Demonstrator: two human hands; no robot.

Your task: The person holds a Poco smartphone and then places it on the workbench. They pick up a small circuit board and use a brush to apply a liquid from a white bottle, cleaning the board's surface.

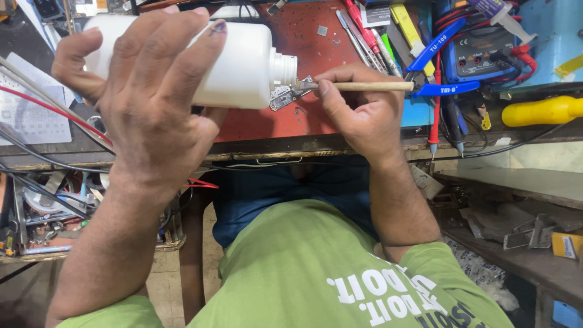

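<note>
Now the left hand point(152, 103) grips one white plastic bottle point(237, 61), tipped on its side, cap off, mouth just above one small circuit board point(280, 97) on the red mat point(303, 36). No liquid shows yet. Next, the right hand point(358, 115) pinches one wooden-handled brush point(370, 86), its tip touching the board. Cleaning looks just begun.

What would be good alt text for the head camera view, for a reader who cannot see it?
The left hand tips a white plastic bottle on its side, its open neck next to a small circuit board. The right hand holds a wooden-handled brush at that board, above a red work mat with tools behind.
</note>
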